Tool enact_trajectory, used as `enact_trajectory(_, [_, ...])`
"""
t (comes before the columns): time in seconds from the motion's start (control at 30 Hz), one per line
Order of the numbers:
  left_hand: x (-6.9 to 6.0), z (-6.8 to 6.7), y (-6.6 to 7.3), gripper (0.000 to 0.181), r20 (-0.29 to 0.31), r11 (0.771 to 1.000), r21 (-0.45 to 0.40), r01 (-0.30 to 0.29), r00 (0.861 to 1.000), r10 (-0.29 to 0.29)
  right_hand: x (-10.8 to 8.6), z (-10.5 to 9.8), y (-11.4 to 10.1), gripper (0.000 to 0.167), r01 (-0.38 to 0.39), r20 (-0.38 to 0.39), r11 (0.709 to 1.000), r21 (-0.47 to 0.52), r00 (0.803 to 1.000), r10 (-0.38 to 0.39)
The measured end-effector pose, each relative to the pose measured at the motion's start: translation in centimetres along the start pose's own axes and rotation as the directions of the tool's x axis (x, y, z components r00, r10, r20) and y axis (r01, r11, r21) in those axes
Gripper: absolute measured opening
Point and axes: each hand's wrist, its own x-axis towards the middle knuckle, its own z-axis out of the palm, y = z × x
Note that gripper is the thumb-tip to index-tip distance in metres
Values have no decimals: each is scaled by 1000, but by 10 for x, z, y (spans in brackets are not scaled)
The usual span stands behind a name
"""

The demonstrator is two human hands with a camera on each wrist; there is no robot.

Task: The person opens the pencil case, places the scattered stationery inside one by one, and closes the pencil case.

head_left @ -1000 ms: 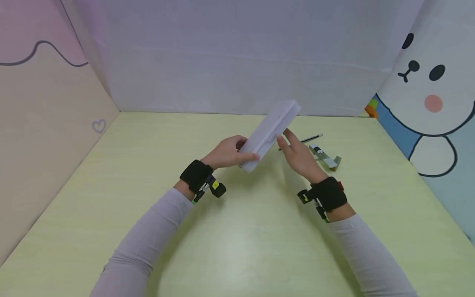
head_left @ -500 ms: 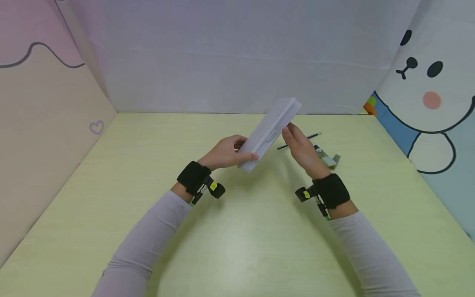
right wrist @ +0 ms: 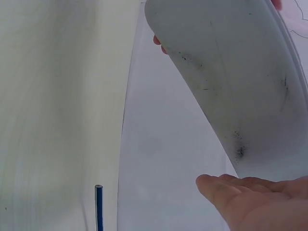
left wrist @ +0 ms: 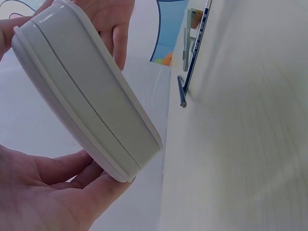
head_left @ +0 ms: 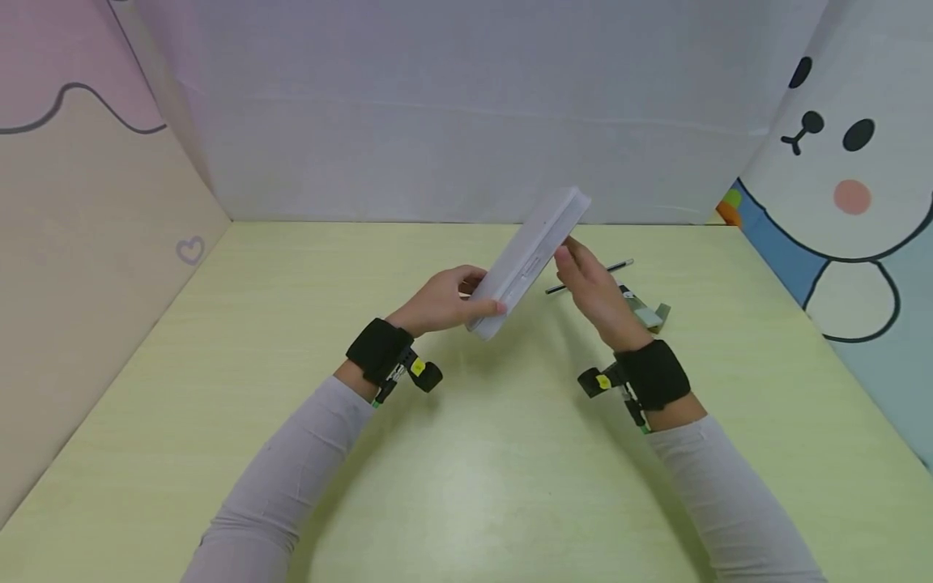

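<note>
A white pencil case, its lid down, is held tilted above the table. My left hand grips its lower end, thumb on the front and fingers behind. At its right long side, by the latch, is my right hand, fingers extended and partly hidden behind the case. The left wrist view shows the seam round the case; the right wrist view shows its scuffed underside, with the right hand beside its lower end. Whether the right fingers press on the case, I cannot tell.
Beyond the right hand a dark pencil lies on the table. Next to it is a pale green object with a raised end, partly hidden by the hand. A white panel stands at the table's back edge.
My right hand has shifted slightly up and right along the case's side, covering more of the green object. The case's upper end has risen a little; my left hand's grip stays the same.
</note>
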Motion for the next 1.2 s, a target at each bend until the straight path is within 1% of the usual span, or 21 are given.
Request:
enact_trajectory(0.07, [-1, -1, 1, 65, 3, 1000, -8, -13, 1000, 13, 1, -1, 1, 83, 13, 13, 998, 55, 1000, -14])
enact_trajectory(0.17, [-3, -2, 3, 62, 13, 999, -23, -31, 999, 31, 1, -3, -1, 85, 14, 26, 994, 106, 1000, -17])
enact_trajectory(0.33, [-5, -2, 3, 60, 21, 998, -46, -36, 999, 37, 0, -3, -4, 82, -10, 18, 992, 125, 1000, 8])
enact_trajectory(0.43, [-6, -1, 3, 60, 27, 998, -43, -37, 999, 39, 0, -4, -5, 81, -11, 17, 985, 174, 1000, 8])
enact_trajectory(0.67, [-7, 1, 5, 59, 43, 998, -28, -55, 998, 56, -1, -4, -7, 85, 38, 18, 950, 310, 999, -46])
enact_trajectory(0.83, [-8, 4, 5, 58, 62, 997, -44, -57, 996, 60, -2, -5, -8, 78, 36, 59, 931, 364, 996, -61])
enact_trajectory(0.9, [-8, 5, 4, 57, 68, 997, -49, -57, 996, 60, -2, -5, -8, 75, 33, 74, 919, 393, 995, -67])
enact_trajectory(1.03, [-8, 6, 4, 56, 72, 997, -50, -52, 996, 56, -3, -5, -10, 76, 29, 68, 892, 451, 995, -67])
enact_trajectory(1.1, [-8, 7, 4, 56, 73, 998, -46, -48, 996, 52, -3, -4, -11, 77, 23, 59, 886, 464, 997, -57])
enact_trajectory(1.2, [-8, 7, 5, 56, 77, 998, -43, -48, 996, 51, -2, -4, -11, 75, 19, 54, 884, 468, 997, -50])
